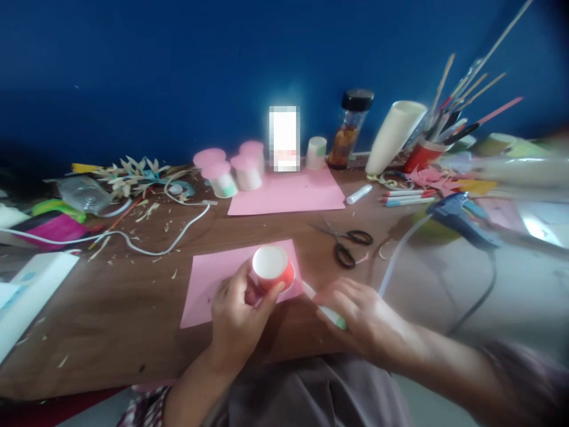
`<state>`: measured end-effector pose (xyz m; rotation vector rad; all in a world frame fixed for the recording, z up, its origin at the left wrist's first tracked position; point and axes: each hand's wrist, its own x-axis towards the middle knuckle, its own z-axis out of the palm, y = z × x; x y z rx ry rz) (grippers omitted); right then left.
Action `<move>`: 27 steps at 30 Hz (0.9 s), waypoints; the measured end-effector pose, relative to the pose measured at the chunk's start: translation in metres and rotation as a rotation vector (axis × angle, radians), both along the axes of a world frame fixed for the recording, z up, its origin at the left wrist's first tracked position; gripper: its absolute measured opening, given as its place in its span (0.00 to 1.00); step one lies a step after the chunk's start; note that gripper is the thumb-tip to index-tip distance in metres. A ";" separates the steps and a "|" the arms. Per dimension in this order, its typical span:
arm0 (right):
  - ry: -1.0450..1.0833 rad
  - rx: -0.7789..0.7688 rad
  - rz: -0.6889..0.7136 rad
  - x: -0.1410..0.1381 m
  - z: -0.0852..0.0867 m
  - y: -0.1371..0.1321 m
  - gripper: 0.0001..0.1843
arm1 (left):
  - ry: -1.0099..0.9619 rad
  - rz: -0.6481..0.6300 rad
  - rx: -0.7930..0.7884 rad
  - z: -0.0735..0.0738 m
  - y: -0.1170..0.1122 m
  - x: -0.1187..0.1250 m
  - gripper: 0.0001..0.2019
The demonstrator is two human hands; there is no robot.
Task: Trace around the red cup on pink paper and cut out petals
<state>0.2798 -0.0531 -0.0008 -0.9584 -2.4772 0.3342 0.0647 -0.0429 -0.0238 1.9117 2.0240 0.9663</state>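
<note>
Step in hand, likely: marking around red-and-white cup [272, 267]; next move seems to call for steady cup, tip kept close to curve. Your left hand [240, 305]: half-curled, fingers and thumb gripping cup, smooth, round, pale end up, over flat pink sheet [199, 292]. Your right hand [355, 311]: fingers closed around slim white pen [332, 316], green-ended, tip near cup. Beyond: scissors [338, 237], black loop handles, on brown table [133, 314].

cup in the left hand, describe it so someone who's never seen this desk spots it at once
On the brown table, find the nearer pink sheet. Over it, the left hand holds the cup, white round end toward the camera. Its red side sets it apart from the pink-topped cups behind; being handheld, from the red stick holder.
</note>
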 end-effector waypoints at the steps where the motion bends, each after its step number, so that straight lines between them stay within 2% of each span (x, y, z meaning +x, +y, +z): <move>1: -0.015 0.010 0.006 -0.001 -0.001 -0.002 0.08 | -0.006 -0.003 0.001 0.000 0.000 0.000 0.25; 14: -0.046 0.162 0.035 -0.012 -0.017 -0.023 0.08 | -0.022 -0.021 0.074 -0.008 0.002 -0.001 0.26; 21: -0.063 0.185 0.032 -0.017 -0.018 -0.027 0.09 | -0.024 -0.022 0.092 -0.007 0.001 -0.001 0.25; 27: -0.015 0.221 0.036 -0.022 -0.020 -0.028 0.06 | -0.039 -0.033 0.095 -0.005 0.001 0.000 0.24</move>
